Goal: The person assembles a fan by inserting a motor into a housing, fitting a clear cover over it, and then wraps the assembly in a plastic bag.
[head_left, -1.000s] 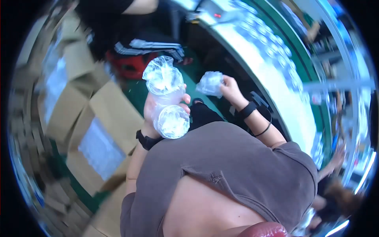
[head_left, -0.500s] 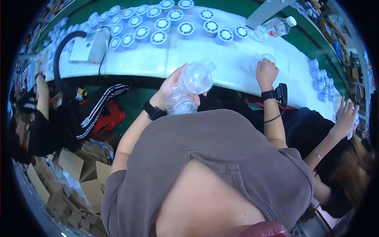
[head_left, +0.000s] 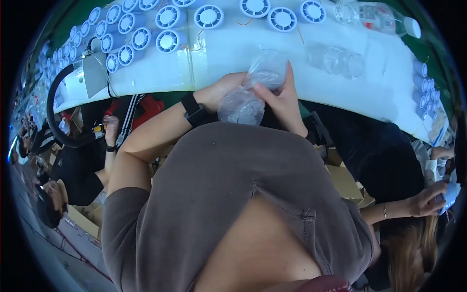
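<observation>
Two clear, round plastic cup-like pieces are together in front of my chest, just off the table's near edge. My left hand [head_left: 224, 91] is closed on them from the left, its fingers partly hidden behind the plastic. The upper clear cup [head_left: 269, 68] is tilted, and my right hand [head_left: 284, 104] grips it from the right, with the thumb across its near side and a finger along its far side. Below it hangs the lower clear cup [head_left: 242, 108], touching it. Farther right, more clear cups [head_left: 335, 62] lie on the white table [head_left: 221, 61].
Rows of pale blue-white round fan-like units [head_left: 170, 17] with thin wires stand at the back. A clear bottle [head_left: 377, 19] lies back right. At left are a grey-white box [head_left: 87, 78] and a black hose [head_left: 53, 102]. Co-workers sit either side; one's hand [head_left: 430, 198] holds a pale blue part.
My right hand has left the cups lying on the table and come to the cups in my left hand, gripping the upper one. The whole view has shifted. The right co-worker's hand has moved nearer.
</observation>
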